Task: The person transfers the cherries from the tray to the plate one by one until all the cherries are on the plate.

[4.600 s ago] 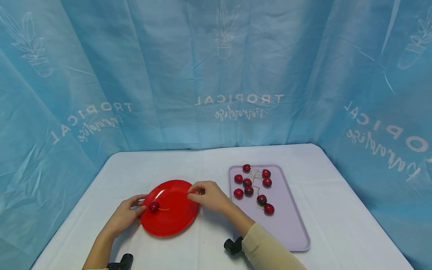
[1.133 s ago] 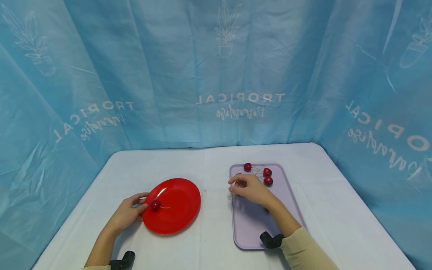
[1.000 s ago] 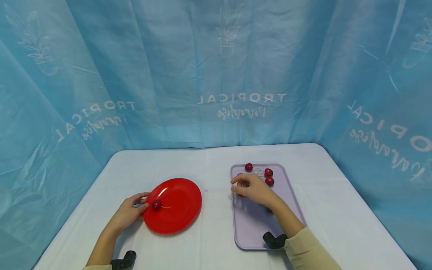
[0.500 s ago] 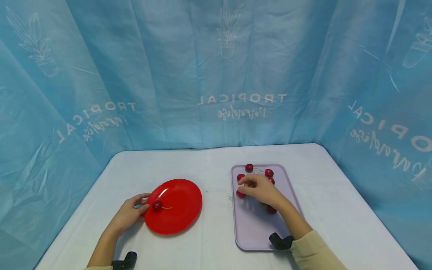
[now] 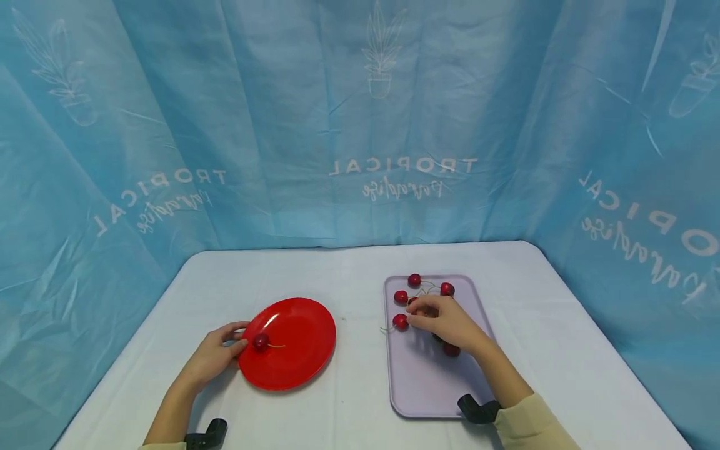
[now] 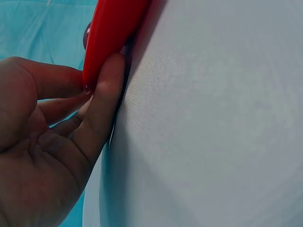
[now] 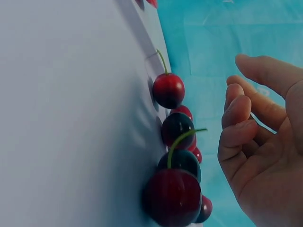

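My left hand (image 5: 208, 359) pinches the left rim of a round red plate (image 5: 300, 350), thumb and fingers on opposite faces in the left wrist view. On the plate lies a single dark red cherry (image 5: 260, 342), its stem pointing right. My right hand (image 5: 450, 322) hovers over a lilac tray (image 5: 413, 390), fingers bent and nothing between them; the right wrist view shows its thumb and fingertips apart. Several stemmed cherries lie on the tray, one (image 5: 400, 322) just left of my fingertips and another (image 5: 451, 349) below the palm. The hand covers some of the others.
A white cloth (image 5: 354, 400) covers the table, with a gap between plate and tray. Blue printed curtains (image 5: 349, 125) enclose the back and sides. Each wrist carries a black mount (image 5: 478, 409).
My right hand has gone from the plate's right edge to the tray, then slid further right above the cherries, uncovering some on the left. My left hand stays at the plate.
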Tool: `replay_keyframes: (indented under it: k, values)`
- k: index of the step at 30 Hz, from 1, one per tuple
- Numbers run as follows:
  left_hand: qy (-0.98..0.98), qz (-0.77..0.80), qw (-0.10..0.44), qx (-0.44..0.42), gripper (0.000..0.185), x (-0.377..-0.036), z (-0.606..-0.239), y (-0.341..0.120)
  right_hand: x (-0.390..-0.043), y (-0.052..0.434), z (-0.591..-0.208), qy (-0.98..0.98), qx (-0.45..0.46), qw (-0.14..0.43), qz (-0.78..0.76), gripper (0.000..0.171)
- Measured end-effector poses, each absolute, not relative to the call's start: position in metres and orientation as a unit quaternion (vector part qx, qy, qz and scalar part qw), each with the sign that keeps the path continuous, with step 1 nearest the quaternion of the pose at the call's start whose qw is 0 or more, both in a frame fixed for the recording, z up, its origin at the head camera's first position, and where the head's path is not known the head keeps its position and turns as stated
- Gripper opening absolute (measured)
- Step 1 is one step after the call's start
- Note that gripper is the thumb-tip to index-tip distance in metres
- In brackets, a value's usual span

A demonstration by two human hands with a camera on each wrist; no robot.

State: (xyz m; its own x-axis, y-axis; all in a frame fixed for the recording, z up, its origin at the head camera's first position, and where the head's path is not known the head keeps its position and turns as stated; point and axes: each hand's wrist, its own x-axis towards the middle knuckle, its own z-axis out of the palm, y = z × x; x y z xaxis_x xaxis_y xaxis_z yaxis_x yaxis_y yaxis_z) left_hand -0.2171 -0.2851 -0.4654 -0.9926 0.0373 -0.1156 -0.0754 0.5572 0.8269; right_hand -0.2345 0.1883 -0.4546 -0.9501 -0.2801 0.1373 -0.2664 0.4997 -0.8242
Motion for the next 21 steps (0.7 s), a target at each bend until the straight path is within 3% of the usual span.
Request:
replay_keyframes:
  k: [10,21]
  values:
    - [0.883,0.466,0.059,-0.015,0.051,-0.216,-0.466,-0.285,-0.230,0.202,-0.459,0.880,-0.144,-0.003,-0.453,0.014]
    - [0.886,0.461,0.055,-0.019,0.050,-0.215,-0.466,-0.286,-0.221,0.211,-0.460,0.885,-0.145,0.005,-0.443,0.017]
